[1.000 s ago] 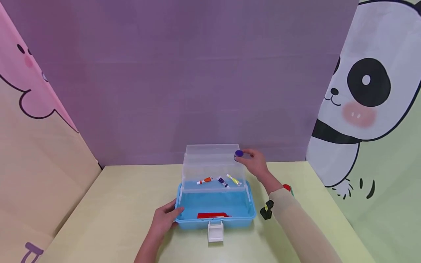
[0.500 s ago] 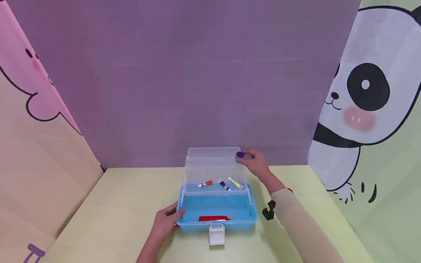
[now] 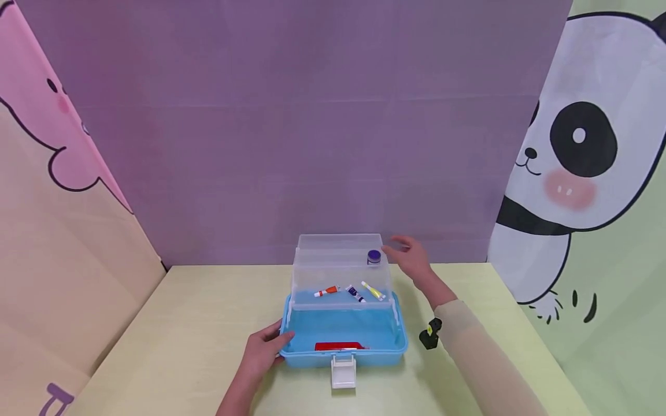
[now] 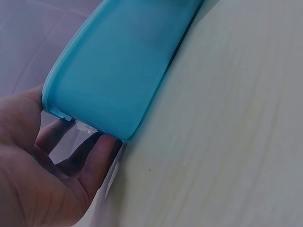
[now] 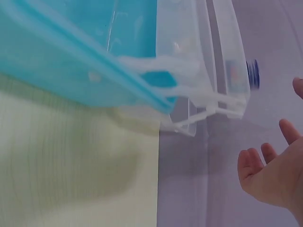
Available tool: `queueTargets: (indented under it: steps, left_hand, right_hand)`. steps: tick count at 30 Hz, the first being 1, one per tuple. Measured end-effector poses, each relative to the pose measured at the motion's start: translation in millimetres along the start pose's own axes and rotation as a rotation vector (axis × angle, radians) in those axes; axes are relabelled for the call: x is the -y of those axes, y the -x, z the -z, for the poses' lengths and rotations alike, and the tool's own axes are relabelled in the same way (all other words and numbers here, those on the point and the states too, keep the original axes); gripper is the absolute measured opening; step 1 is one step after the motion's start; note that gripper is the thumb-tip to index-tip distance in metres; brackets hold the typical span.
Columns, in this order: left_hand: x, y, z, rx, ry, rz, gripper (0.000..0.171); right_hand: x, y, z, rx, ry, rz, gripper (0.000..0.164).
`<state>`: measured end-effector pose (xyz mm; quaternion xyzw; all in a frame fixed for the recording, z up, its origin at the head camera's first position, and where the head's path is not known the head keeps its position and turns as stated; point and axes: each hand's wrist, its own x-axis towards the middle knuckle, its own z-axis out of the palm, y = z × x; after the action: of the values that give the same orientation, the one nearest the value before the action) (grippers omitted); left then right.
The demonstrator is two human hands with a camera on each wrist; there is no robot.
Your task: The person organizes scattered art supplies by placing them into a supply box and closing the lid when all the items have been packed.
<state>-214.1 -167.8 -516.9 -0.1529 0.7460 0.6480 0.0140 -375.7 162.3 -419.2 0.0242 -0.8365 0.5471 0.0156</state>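
Toward the far edge of the tabletop [image 3: 208,312], the right hand [image 3: 409,258] has just let go of the purple-lidded jar [image 3: 373,257], which now sits at the right end of the raised clear tray [image 3: 333,257] of the blue box [image 3: 374,359]. The right grip is loosely parted, holding nothing, just beside the jar, so that placement looks finished; the left hand [image 3: 262,349] holds the box's left side.

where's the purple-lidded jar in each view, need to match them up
Head: the purple-lidded jar is just right of and below the picture's centre, at the right end of the clear upper tray.
Left wrist: not in it.
Right wrist: right of centre in the upper half, its lid showing past the tray's edge.
Shared landmark: the blue box, in all three.
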Motion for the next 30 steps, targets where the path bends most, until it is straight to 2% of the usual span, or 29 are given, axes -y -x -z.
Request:
queueTargets:
  steps: [7, 13, 19, 30]
  left_hand:
    - [0.6, -1.8, -1.2, 0.004, -0.011, 0.027, 0.065]
    - [1.0, -2.8, -1.0, 0.011, -0.011, 0.019, 0.064]
    - [1.0, -2.7, 0.1, 0.01, -0.01, 0.023, 0.063]
    - [0.8, -2.7, 1.1, 0.014, -0.018, 0.035, 0.066]
  right_hand:
    - [-14, 4, 23, -0.029, -0.004, -0.018, 0.052]
    - [-33, 12, 45, -0.052, 0.005, -0.019, 0.045]
    - [-52, 22, 64, -0.087, 0.039, -0.063, 0.044]
    - [-94, 38, 94, -0.133, 0.097, -0.084, 0.046]
